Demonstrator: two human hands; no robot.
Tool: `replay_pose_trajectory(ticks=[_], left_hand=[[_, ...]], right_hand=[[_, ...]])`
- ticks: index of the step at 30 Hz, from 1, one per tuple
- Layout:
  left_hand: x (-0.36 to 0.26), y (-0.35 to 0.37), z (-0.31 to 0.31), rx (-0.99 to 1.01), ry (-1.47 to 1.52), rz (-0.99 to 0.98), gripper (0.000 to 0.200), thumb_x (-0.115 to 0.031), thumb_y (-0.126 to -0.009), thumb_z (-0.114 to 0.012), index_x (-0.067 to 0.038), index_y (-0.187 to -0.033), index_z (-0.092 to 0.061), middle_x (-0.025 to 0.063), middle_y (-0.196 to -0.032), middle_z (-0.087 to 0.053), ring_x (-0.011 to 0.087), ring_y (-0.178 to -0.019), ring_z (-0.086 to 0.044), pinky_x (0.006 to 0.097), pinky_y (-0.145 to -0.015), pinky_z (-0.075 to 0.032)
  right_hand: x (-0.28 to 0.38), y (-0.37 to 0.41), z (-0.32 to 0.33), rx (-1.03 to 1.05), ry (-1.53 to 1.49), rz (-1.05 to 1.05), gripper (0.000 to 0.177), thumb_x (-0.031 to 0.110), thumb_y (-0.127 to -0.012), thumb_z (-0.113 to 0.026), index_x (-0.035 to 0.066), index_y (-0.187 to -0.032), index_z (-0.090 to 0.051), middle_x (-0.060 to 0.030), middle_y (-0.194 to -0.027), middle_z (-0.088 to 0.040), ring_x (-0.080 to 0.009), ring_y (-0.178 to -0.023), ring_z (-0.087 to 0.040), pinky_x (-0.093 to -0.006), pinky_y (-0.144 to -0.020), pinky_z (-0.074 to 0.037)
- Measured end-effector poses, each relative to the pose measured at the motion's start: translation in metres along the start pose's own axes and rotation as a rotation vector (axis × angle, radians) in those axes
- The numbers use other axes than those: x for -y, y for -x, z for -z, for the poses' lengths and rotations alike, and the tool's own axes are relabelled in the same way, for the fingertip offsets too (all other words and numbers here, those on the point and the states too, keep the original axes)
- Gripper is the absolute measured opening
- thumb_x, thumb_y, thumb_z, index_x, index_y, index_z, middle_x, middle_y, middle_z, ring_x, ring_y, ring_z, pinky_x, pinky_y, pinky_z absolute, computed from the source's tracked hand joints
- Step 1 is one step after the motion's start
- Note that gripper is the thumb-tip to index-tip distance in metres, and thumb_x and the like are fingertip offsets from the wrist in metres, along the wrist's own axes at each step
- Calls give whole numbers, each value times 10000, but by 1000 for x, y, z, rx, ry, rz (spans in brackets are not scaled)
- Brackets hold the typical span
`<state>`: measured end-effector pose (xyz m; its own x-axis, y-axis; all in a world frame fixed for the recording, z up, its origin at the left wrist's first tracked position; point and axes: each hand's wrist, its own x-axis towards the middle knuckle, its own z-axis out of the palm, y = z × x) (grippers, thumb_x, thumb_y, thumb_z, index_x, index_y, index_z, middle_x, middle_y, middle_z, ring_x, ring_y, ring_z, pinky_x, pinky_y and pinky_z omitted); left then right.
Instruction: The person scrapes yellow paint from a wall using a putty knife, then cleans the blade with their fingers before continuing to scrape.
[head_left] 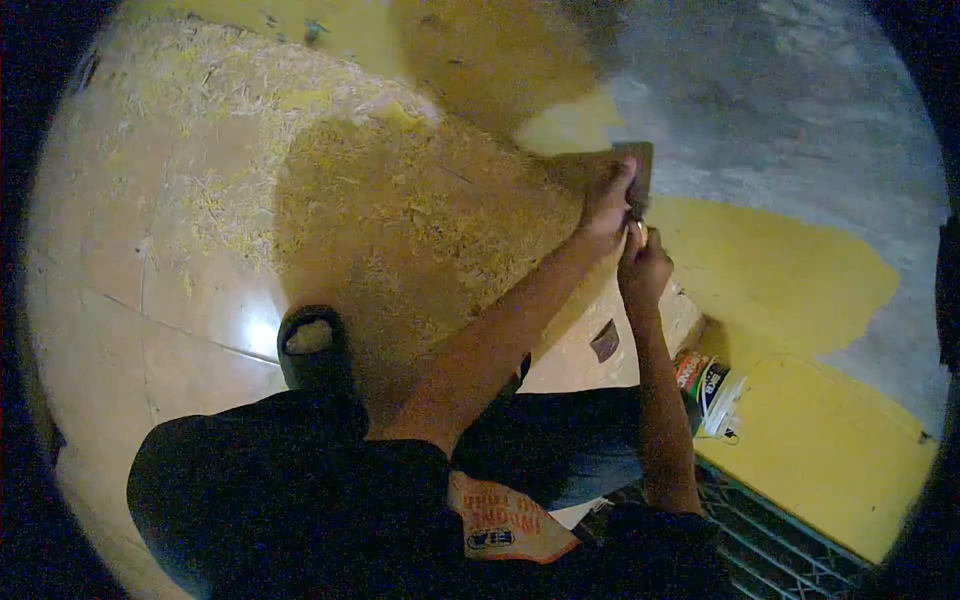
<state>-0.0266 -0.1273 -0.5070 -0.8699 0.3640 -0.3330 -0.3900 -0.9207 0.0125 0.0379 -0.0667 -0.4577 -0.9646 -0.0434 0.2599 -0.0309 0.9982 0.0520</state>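
My left hand (608, 198) is closed on a flat, dark brown rectangular piece (644, 170), held upright close to the wall. The fingers cover part of it, and I cannot make out its exact kind. Just below, my right hand (646, 266) is closed near the lower end of that piece. A small bright orange-yellow spot shows at its fingertips; what it holds is too small and blurred to name. The wall (760, 130) behind both hands is grey-blue, with yellow patches (780, 260).
Yellowish shavings (400, 220) cover much of the floor by the wall. A small dark brown piece (605, 341) lies below my arms. To the right is a labelled paint bucket (715, 392) on a yellow surface (820, 430), above a metal grating (780, 540). My sandalled foot (313, 340) rests left.
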Motion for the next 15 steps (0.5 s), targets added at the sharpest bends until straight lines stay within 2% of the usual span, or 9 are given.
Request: replay_pose_trajectory(ticks=[2,4,5,8,10,13,15], left_hand=[[1,-6,-4,-49,-22,17,377,-499,-783,-585,-132,-798,-498,5,-624,-489,150,-509,-469,284,-451,-369],[0,-6,-3,-95,-33,77,287,-410,-836,-559,-126,-847,-519,-13,-665,-498,117,-557,-489,278,-492,-408],[-8,-9,-2,-28,48,40,278,-400,-838,-560,-125,-860,-523,-11,-675,-505,115,-578,-492,273,-498,-401],[-40,5,-4,19,-18,-4,255,-382,-845,-560,-130,-866,-522,-12,-688,-510,113,-595,-489,269,-512,-402],[-37,0,-3,24,-69,6,249,-370,-847,-561,-126,-864,-517,-8,-692,-510,122,-605,-494,277,-518,-415],[-23,-8,3,32,76,3,254,-371,-842,-569,-124,-856,-515,-7,-686,-505,120,-595,-491,276,-524,-415],[-17,-12,2,55,171,97,275,-388,-830,-578,-123,-846,-508,-5,-670,-493,125,-584,-489,268,-518,-399]], right_hand=[[-2,0,3,-35,12,-62,241,286,-853,-543,63,-764,-521,-149,-492,-519,-321,-417,-528,-386,-407,-421],[2,-4,0,-50,16,-29,242,289,-852,-543,61,-772,-528,-152,-492,-518,-325,-424,-531,-390,-405,-412],[9,-10,-2,-36,16,-41,248,292,-852,-542,58,-771,-528,-154,-493,-520,-331,-427,-531,-395,-408,-413],[14,-13,-7,-3,-28,-94,268,300,-851,-538,48,-760,-533,-160,-503,-531,-345,-438,-535,-408,-420,-423],[15,-15,-6,31,-12,-116,266,295,-848,-541,48,-748,-534,-168,-510,-537,-346,-448,-545,-411,-426,-429],[18,-19,5,30,-50,-88,271,300,-845,-544,49,-745,-531,-179,-512,-536,-349,-457,-551,-413,-423,-428],[14,-16,9,47,-66,-98,273,302,-846,-543,49,-745,-530,-180,-512,-536,-348,-456,-551,-413,-422,-428]])
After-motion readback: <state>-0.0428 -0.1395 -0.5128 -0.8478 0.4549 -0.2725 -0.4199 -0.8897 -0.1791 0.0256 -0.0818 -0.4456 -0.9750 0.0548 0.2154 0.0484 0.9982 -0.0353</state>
